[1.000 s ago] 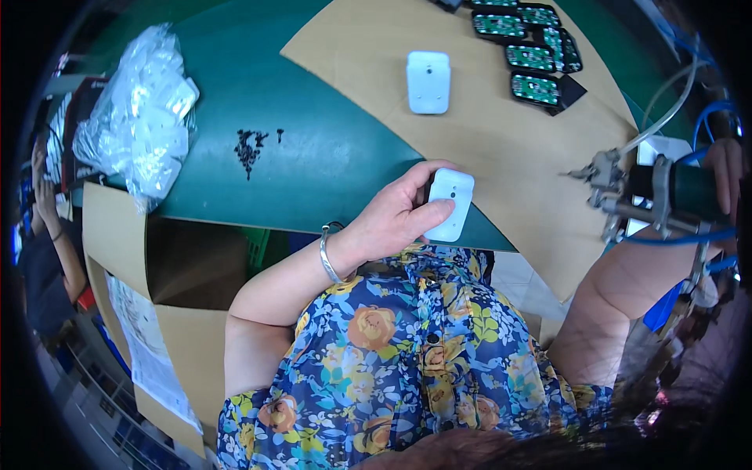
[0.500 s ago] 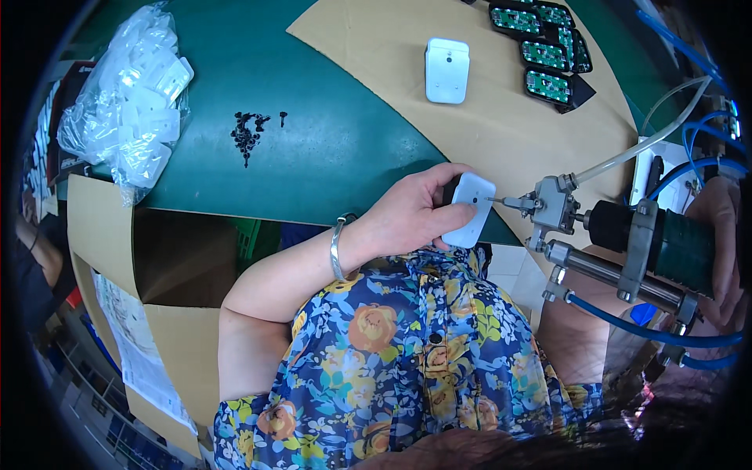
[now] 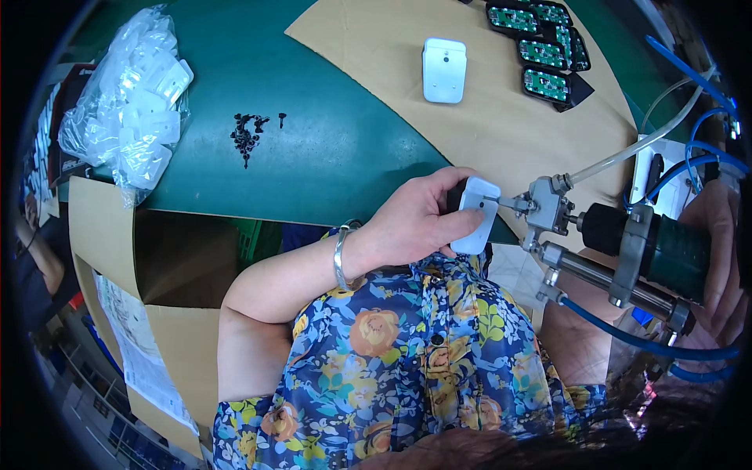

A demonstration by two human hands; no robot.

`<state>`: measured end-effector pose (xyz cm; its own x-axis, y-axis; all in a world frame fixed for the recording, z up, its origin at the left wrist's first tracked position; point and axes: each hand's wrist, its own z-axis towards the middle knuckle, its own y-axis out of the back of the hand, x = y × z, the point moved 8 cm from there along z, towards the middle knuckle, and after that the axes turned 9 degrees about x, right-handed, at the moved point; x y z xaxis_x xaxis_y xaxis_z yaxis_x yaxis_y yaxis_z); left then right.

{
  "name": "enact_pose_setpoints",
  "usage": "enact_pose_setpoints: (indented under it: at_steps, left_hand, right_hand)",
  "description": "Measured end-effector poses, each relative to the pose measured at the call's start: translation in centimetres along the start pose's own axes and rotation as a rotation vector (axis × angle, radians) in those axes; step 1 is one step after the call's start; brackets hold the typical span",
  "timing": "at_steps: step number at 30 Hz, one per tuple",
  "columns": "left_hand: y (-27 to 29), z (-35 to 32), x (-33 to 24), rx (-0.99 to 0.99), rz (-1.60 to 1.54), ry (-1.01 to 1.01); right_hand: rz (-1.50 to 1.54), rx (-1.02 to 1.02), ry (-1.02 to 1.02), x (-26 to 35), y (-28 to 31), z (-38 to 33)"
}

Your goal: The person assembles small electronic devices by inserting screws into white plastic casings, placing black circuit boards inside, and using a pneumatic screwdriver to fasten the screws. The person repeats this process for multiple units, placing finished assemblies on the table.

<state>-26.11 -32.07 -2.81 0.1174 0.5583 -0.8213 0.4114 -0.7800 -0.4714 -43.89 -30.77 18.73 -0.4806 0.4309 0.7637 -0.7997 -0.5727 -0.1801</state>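
Observation:
My left hand (image 3: 417, 221) is closed round a small white plastic device case (image 3: 476, 227) with a dark underside, its thumb lying on the face. At the far right, my right hand (image 3: 714, 247), partly cut off by the dark rim, grips the dark green handle of an air-fed screwdriver (image 3: 675, 252). The tool's thin metal tip points left and meets the upper part of the case. Whether a screw sits under the tip is too small to tell. Another white case (image 3: 445, 72) lies on the cardboard sheet (image 3: 376, 55) ahead of my hands.
Several black half-shells with green circuit boards (image 3: 544, 53) lie at the far right. Small black screws (image 3: 247, 135) are heaped on the green table (image 3: 329, 141). A clear bag of white cases (image 3: 141, 102) stands far left, above an open carton (image 3: 102, 235). Blue hoses (image 3: 650, 329) trail from the tool.
The screwdriver has shifted slightly left, and its tip now overlaps the case's face. My left hand and the case have moved a little right and down.

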Motion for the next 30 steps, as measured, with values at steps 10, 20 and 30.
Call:
enact_pose_setpoints:
  at_steps: [10, 20, 30]
  left_hand:
    - [5.1, -2.3, 0.5, -0.219, 0.072, 0.001]
    - [2.6, 0.0, 0.2, -0.143, -0.053, -0.023]
    - [2.2, 0.1, -0.2, -0.125, -0.069, -0.022]
  right_hand:
    - [0.053, -0.009, -0.013, -3.2, -1.1, -1.0]
    - [0.063, 0.029, 0.035, -0.2, -1.2, -0.4]
    - [0.118, 0.082, 0.101, -0.1, -1.9, -0.2]
